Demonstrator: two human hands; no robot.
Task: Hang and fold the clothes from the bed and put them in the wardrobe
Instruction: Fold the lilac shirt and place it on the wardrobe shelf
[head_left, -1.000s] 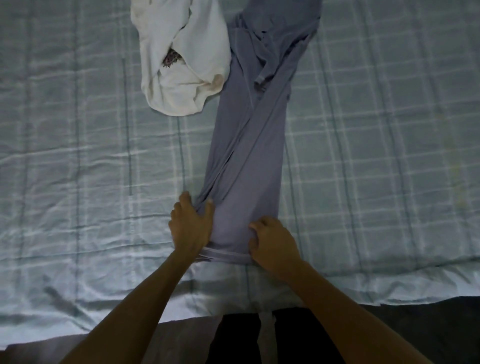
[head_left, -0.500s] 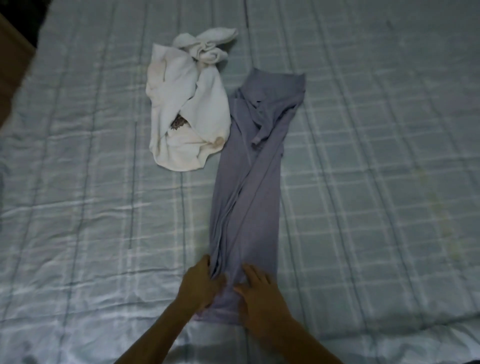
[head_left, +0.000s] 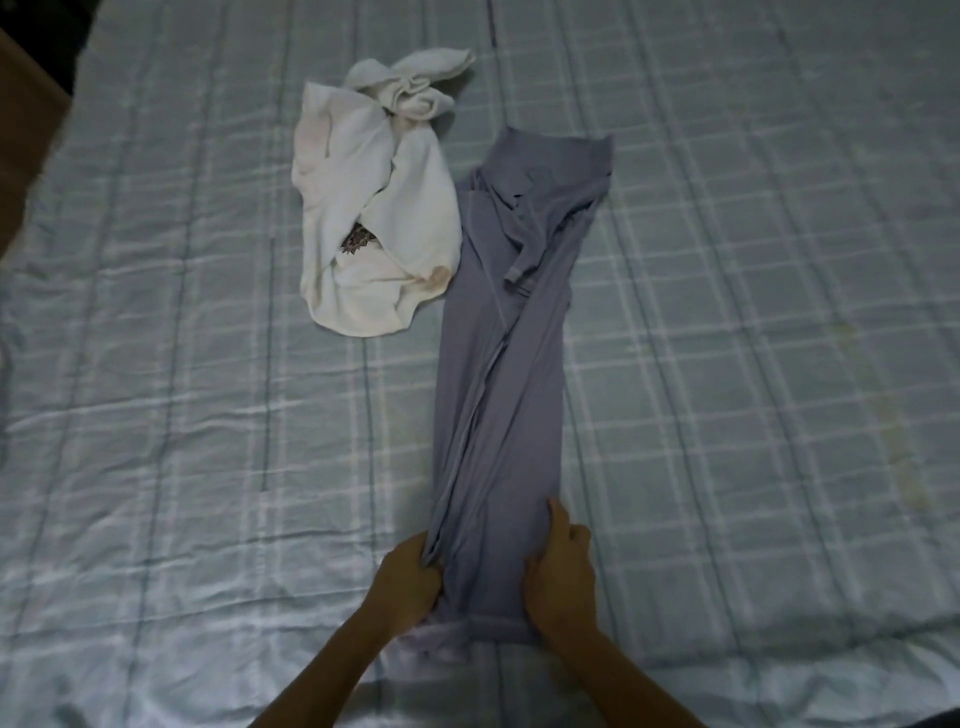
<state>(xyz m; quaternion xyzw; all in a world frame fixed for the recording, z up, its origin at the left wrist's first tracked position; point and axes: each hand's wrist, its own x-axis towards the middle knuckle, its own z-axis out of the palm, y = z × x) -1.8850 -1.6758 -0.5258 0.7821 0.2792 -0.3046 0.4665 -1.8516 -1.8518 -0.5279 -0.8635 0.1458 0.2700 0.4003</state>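
Note:
A grey-purple garment (head_left: 506, 395) lies stretched out lengthwise on the bed, folded into a long narrow strip, its far end bunched. At its near end my left hand (head_left: 408, 582) grips the left edge, fingers curled into the fabric. My right hand (head_left: 561, 569) holds the right edge, thumb lying along the cloth and fingers curled beside it. A crumpled white garment (head_left: 374, 208) with a small dark patch lies to the left of the strip's far half, touching it.
The bed (head_left: 753, 364) is covered by a pale blue checked sheet, wrinkled on the left. A brown wooden piece (head_left: 21, 135) shows at the top left corner. The bed's near edge runs along the bottom right.
The view has tilted up the bed, showing the whole white garment. My hands have moved apart from the middle of the strip's near end to its two side edges.

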